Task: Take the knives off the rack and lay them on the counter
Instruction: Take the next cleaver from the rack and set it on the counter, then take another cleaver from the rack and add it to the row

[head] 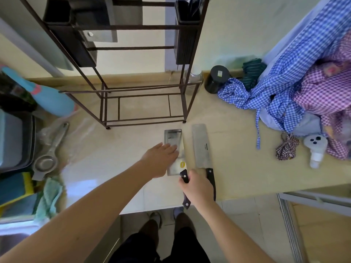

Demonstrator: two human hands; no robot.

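Cleavers (201, 149) lie on counter (237, 149); right hand (197, 188) grips one handle.

Rack (106, 88): dark metal frame, upright on the desk (237, 168), upper centre of the frame.
Rack cleaver (100, 35): steel blade hanging high in the rack, upper left.
Left cleaver (173, 147): flat on the desk at centre, blade toward the rack, yellow sticker near its black handle.
Right cleaver (202, 149): flat just beside it, parallel, black handle over the desk's near edge.
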